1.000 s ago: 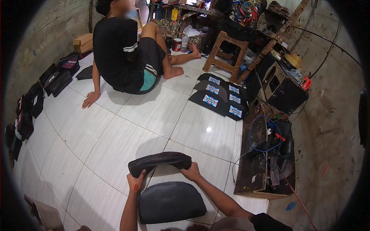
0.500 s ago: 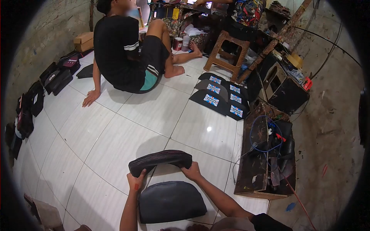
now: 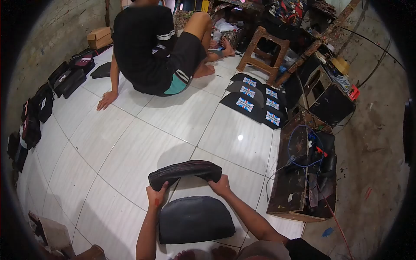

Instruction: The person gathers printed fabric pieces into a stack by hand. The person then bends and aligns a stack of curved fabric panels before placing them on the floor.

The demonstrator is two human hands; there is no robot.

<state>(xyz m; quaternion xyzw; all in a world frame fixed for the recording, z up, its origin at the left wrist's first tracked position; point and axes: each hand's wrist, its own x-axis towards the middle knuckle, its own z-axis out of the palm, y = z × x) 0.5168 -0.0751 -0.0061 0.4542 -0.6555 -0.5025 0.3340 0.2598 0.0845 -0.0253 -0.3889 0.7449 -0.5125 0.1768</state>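
Note:
Both my hands grip the ends of a black leather-like stack of pieces (image 3: 185,172), which is bent into an arch above the tiled floor. My left hand (image 3: 157,194) is closed around its left end, thumb on the near side. At its right end, my right hand (image 3: 220,185) is closed too, its fingers partly hidden behind the material. Just below the arch, between my forearms, a flat black half-round piece (image 3: 196,220) lies on the white tiles. My feet show partly at the bottom edge.
A person in black (image 3: 143,47) sits on the floor ahead. Several black panels with flag-patterned labels (image 3: 245,105) lie near a brown stool (image 3: 264,54). To the right stands an open wooden box (image 3: 288,195) with cables. Black bags (image 3: 69,82) line the left wall; a cardboard box (image 3: 99,38) stands behind.
My view has tipped slightly downward, so the floor things sit higher in it. Both hands keep their hold on the bent stack. The seated person's head has mostly left the view.

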